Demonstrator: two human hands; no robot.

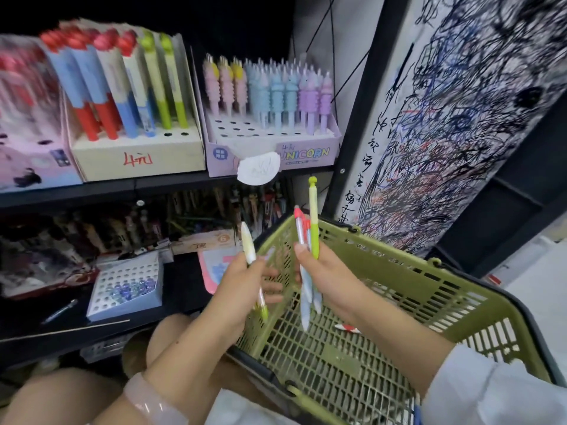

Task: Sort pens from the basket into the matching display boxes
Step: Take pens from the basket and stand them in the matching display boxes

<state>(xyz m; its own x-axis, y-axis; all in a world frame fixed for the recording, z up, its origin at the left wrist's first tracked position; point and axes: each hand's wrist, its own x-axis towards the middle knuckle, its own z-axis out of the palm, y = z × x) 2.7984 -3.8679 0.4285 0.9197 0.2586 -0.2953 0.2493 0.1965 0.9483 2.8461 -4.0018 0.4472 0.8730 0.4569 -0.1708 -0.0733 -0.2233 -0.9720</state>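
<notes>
Gripping one pale pen (249, 245) in our left hand (242, 289), our right hand's (325, 277) fingers (302, 248) pinch three pens (308, 240) above the green basket (399, 271), below the unicorn box (270, 148).

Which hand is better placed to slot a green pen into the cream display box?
Probably the left hand. It holds a single pen and sits nearer the cream display box with its open holes; the right hand grips several pens over the basket.
</notes>
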